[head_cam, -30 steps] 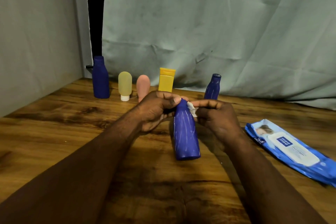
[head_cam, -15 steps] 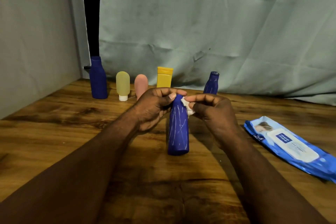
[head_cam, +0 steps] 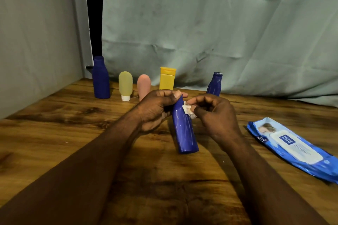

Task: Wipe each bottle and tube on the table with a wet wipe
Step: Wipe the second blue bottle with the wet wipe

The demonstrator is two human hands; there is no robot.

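My left hand point(head_cam: 155, 107) grips the narrow top of a blue tube point(head_cam: 184, 129), which hangs tilted above the wooden table point(head_cam: 54, 133) with its wide end toward me. My right hand point(head_cam: 214, 115) pinches a crumpled white wet wipe point(head_cam: 188, 110) against the tube's upper right side. At the back stand a large blue bottle point(head_cam: 101, 78), a yellow-green tube point(head_cam: 125, 85), a pink tube point(head_cam: 144, 86), a yellow tube point(head_cam: 167, 78) and a small blue bottle point(head_cam: 214, 85).
A blue pack of wet wipes point(head_cam: 292, 150) lies flat on the table at the right. Grey-green cloth point(head_cam: 201, 23) hangs behind the row of bottles and along the left side.
The blue tube has tipped from upright half a second ago to leaning with its wide end to the right. The wipe has slid a little down the tube's side.
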